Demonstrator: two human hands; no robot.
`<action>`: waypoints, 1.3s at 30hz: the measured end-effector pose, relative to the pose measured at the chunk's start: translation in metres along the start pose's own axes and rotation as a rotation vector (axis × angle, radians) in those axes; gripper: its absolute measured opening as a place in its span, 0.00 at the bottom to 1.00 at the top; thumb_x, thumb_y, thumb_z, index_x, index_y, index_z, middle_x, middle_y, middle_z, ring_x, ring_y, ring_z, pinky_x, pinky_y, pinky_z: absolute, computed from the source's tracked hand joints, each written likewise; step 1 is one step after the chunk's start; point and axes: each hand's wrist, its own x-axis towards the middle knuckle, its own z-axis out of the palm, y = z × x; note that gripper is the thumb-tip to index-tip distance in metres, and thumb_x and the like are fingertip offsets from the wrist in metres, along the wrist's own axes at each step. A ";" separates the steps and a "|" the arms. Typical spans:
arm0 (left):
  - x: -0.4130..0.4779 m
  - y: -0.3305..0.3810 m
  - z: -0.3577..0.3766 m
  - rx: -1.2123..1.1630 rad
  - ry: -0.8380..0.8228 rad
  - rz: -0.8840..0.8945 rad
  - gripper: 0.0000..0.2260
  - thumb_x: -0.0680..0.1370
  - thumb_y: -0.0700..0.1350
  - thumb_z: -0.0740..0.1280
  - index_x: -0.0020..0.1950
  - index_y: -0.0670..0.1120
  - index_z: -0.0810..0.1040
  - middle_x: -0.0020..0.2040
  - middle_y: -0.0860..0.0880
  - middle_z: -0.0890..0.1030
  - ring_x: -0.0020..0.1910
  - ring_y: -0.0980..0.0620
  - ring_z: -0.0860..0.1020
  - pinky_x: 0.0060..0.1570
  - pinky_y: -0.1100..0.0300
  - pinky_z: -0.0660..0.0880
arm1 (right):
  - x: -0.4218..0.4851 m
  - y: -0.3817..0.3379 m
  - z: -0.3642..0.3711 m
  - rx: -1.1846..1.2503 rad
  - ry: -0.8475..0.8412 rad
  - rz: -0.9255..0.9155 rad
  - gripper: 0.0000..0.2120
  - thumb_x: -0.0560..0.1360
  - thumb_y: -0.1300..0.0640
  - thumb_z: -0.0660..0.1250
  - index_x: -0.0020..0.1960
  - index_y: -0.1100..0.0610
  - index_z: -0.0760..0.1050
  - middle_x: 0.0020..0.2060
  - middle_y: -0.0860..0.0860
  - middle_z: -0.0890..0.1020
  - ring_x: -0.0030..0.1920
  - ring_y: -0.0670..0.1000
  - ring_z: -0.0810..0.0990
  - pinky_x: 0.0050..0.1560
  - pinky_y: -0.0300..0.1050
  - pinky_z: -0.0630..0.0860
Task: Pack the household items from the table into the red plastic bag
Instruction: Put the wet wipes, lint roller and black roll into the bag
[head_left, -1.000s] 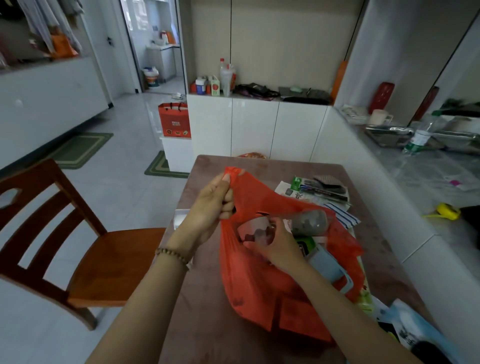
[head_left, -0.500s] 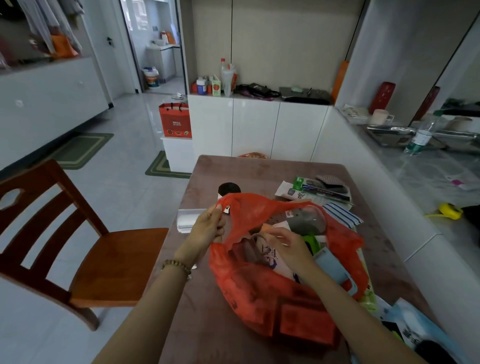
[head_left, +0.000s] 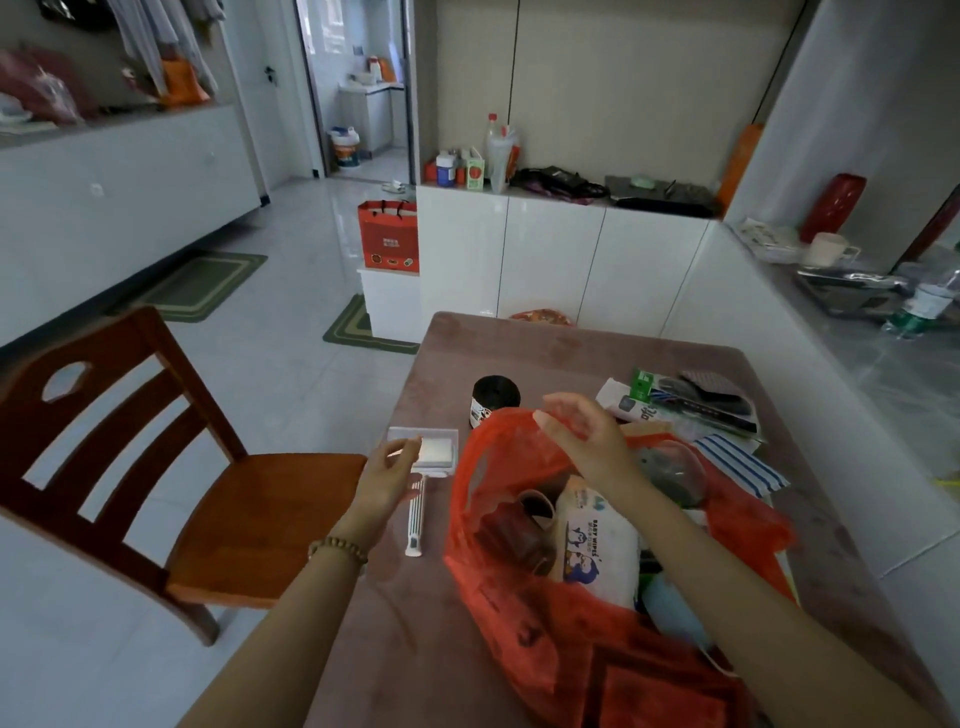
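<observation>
I am holding both hands open and empty over the table (head_left: 545, 348), my left hand (head_left: 387, 475) by one white brush (head_left: 415, 519) at the left edge, my right hand (head_left: 582, 441) above the mouth of the one red plastic bag (head_left: 498, 613) near me, one black roll (head_left: 496, 395) standing just beyond, open tabletop stretching to the far edge.

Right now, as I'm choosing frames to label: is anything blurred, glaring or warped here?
Head view: wide-angle distortion bows the room's edges; the left hand and right hand are motion-blurred at the fingers; the white brush gleams at its head; the baby wipes print is readable.
</observation>
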 end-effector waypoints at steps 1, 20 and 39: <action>0.010 0.000 -0.003 0.024 0.024 -0.007 0.23 0.78 0.54 0.63 0.67 0.42 0.69 0.62 0.43 0.75 0.55 0.45 0.78 0.51 0.54 0.78 | 0.014 -0.001 0.002 -0.006 -0.011 0.012 0.11 0.72 0.42 0.68 0.54 0.40 0.74 0.60 0.46 0.77 0.62 0.46 0.74 0.64 0.47 0.71; 0.180 -0.049 0.011 0.995 -0.259 0.194 0.40 0.67 0.65 0.70 0.74 0.54 0.60 0.75 0.51 0.62 0.73 0.48 0.59 0.72 0.50 0.58 | 0.196 0.138 0.089 -0.034 -0.081 0.310 0.48 0.64 0.56 0.79 0.75 0.56 0.55 0.73 0.55 0.61 0.74 0.56 0.61 0.71 0.51 0.62; 0.180 -0.027 -0.005 0.915 -0.126 0.103 0.39 0.60 0.70 0.71 0.64 0.50 0.70 0.57 0.50 0.78 0.51 0.51 0.77 0.48 0.59 0.77 | 0.189 0.129 0.094 0.719 0.010 0.609 0.33 0.62 0.56 0.78 0.64 0.57 0.71 0.57 0.58 0.81 0.53 0.59 0.82 0.54 0.58 0.79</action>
